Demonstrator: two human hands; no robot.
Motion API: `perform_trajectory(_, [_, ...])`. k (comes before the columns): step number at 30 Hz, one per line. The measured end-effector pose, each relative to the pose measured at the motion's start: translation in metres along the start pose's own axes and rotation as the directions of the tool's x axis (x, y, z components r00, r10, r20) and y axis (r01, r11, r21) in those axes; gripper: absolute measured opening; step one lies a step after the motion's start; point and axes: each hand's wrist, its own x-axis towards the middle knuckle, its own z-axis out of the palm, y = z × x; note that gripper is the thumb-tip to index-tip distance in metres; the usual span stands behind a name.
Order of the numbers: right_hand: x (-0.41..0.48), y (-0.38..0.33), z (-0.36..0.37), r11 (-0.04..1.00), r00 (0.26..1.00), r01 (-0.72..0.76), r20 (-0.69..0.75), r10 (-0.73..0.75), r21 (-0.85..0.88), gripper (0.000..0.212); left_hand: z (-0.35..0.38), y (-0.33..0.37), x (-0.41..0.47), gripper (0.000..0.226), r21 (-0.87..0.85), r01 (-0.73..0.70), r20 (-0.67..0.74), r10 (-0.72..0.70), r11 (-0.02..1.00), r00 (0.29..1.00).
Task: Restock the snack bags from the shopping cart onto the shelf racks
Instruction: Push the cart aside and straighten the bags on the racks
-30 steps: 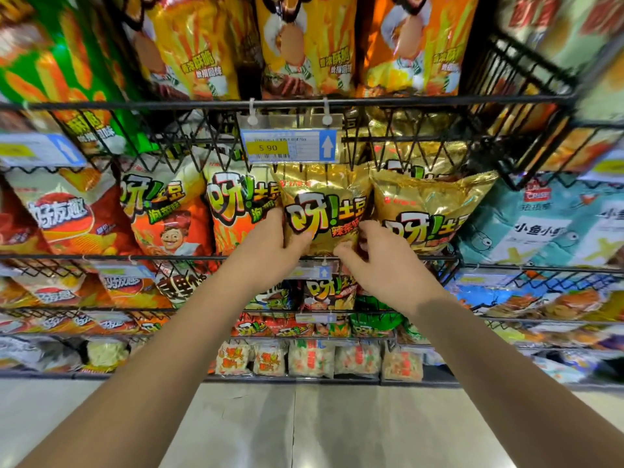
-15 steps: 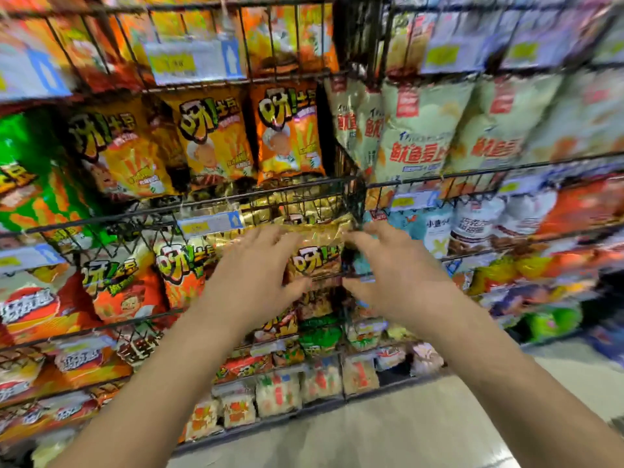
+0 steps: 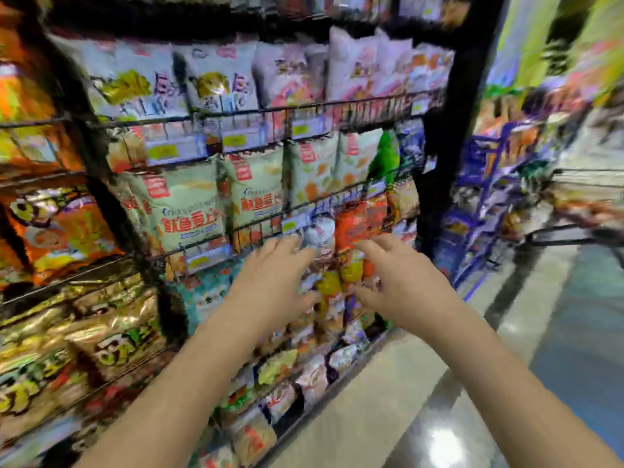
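- Your left hand is raised in front of the shelf racks, with fingers spread and loosely bent. It holds nothing.
- Your right hand is level with it and just beside it, fingers likewise spread, also empty.
- Both hands sit before the small packets on the middle tiers. Whether they touch the packets cannot be determined through the blur.
- Snack bags stand in rows on the racks:
  - pale green bags up and left of your hands;
  - white bags on the tier above;
  - gold bags low at the left;
  - an orange bag at the far left.
- A black post closes the rack to the right of your hands.
- Beyond the post is a blue stand carrying goods, and a dark wire frame at the right edge, too blurred to identify.
- A glossy floor lies beneath your right forearm.
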Motion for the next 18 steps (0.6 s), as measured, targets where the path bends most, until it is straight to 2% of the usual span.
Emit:
perform_trajectory(9, [-0.042, 0.186, -0.04, 0.957, 0.956, -0.289, -0.058, 0.288, -0.009, 0.072, 0.016, 0.161, 0.141, 0.069, -0.033, -0.287, -0.077, 0.284, 0.957, 0.956])
perform_trajectory(18, [-0.054, 0.346, -0.047, 0.846, 0.841, -0.533, -0.11, 0.53, 0.006, 0.068, 0.045, 0.295, 0.282, 0.068, -0.093, -0.513, -0.061, 0.509, 0.853, 0.858])
